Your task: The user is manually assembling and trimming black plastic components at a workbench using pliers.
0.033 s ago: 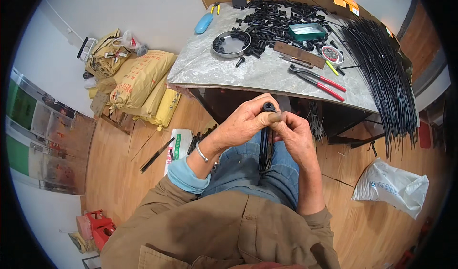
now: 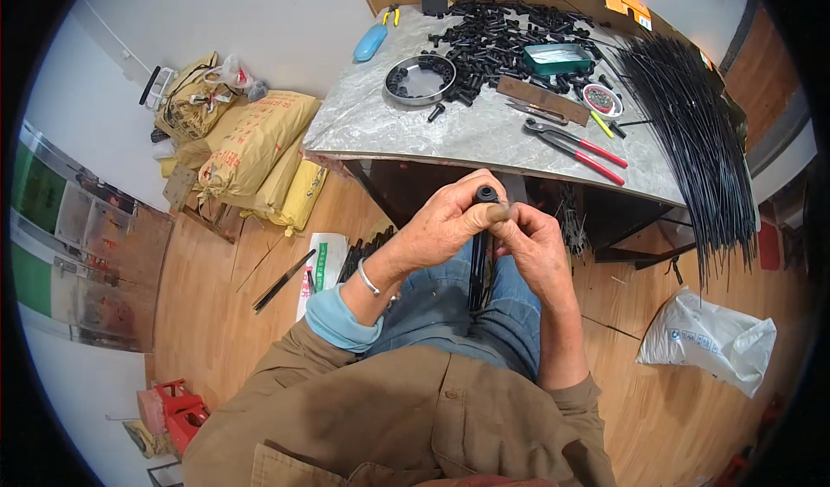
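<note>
My left hand (image 2: 448, 221) is closed around a black rod-like piece with a round, hollow-topped head (image 2: 487, 195) that sticks up above the thumb. Below the fist, thin black rods (image 2: 478, 271) run down between my knees; whether they join the headed piece is hidden. Thumb and fingers of my right hand (image 2: 540, 247) are pinched together against the left thumb tip. Whatever they grip is too small or covered to make out. Both hands are just in front of the table edge, above my lap.
On the grey table (image 2: 363, 124) lie a heap of black bolt-like parts (image 2: 493, 42), a round metal tray (image 2: 421, 100), red-handled pliers (image 2: 575, 148), a green box (image 2: 558, 65) and a long bundle of black rods (image 2: 692, 133). Yellow sacks (image 2: 259, 141) stand left; a white bag (image 2: 705, 336) lies right.
</note>
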`<state>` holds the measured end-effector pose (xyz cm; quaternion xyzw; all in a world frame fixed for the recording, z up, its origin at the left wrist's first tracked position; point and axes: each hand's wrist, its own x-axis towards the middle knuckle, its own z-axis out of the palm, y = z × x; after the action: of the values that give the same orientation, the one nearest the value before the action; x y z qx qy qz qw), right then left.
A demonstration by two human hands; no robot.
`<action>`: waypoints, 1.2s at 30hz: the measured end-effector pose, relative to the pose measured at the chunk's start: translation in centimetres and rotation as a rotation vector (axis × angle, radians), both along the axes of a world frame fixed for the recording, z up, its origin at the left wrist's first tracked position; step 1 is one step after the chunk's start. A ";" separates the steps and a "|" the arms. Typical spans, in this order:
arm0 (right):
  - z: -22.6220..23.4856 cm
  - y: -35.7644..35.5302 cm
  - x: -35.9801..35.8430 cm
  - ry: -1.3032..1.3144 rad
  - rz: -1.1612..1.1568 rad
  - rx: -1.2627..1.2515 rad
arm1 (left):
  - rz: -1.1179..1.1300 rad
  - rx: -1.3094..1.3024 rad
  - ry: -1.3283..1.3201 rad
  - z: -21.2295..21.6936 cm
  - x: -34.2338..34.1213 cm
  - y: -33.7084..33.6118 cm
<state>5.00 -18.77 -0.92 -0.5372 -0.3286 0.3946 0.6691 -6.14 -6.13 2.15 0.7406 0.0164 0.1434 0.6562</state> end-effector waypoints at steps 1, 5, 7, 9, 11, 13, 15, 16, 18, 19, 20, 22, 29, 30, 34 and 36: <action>-0.1 0.1 -0.1 -0.017 -0.001 -0.002 | 0.048 -0.034 -0.048 -0.5 0.0 -0.1; -0.4 0.4 -0.2 -0.050 -0.038 0.015 | 0.147 -0.243 -0.223 -2.3 1.2 -0.9; 0.2 -0.1 0.9 -0.243 -0.053 -0.154 | 0.191 -0.330 -0.330 -2.5 1.2 -0.5; 1.0 -0.2 1.0 -0.145 -0.187 -0.067 | 0.231 -0.369 -0.195 -2.5 0.7 0.1; 1.2 0.8 0.8 -0.220 -0.287 0.018 | 0.240 -0.422 -0.208 -2.4 0.8 -0.3; 2.0 2.0 0.1 -0.269 -0.234 0.036 | 0.298 -0.460 -0.243 -2.5 1.0 -0.7; 2.5 2.6 -0.5 -0.293 -0.217 0.051 | 0.349 -0.457 -0.229 -2.7 1.1 -0.9; 3.1 2.7 -0.7 -0.369 -0.235 0.018 | 0.400 -0.449 -0.211 -2.8 1.1 -1.0; 3.3 2.9 -0.8 -0.450 -0.252 -0.019 | 0.440 -0.443 -0.205 -2.9 1.3 -1.2; 3.1 2.9 -0.9 -0.449 -0.299 -0.005 | 0.448 -0.439 -0.199 -2.9 1.3 -1.3; 2.9 2.9 -1.0 -0.449 -0.347 0.009 | 0.457 -0.436 -0.194 -3.0 1.3 -1.4; 2.3 3.0 -1.2 -0.532 -0.399 0.033 | 0.470 -0.434 -0.203 -3.1 1.4 -1.5; 4.0 4.2 -0.3 -0.888 -0.439 0.170 | 0.414 -0.518 -0.224 -3.0 1.6 -1.5; 4.6 4.3 0.8 -0.922 -0.383 0.084 | 0.399 -0.523 -0.231 -2.6 1.7 -1.6; 3.2 4.1 1.4 -0.229 0.074 -0.041 | 0.484 -0.640 -0.172 -2.5 0.9 -1.0; 0.7 3.7 0.2 -0.074 0.055 -0.016 | 0.541 -0.645 -0.097 -2.2 0.9 -1.2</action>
<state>5.24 -15.08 -0.21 -0.5476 -0.3647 0.3953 0.6410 -5.24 -7.32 -0.03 0.4589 0.2234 0.3326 0.7930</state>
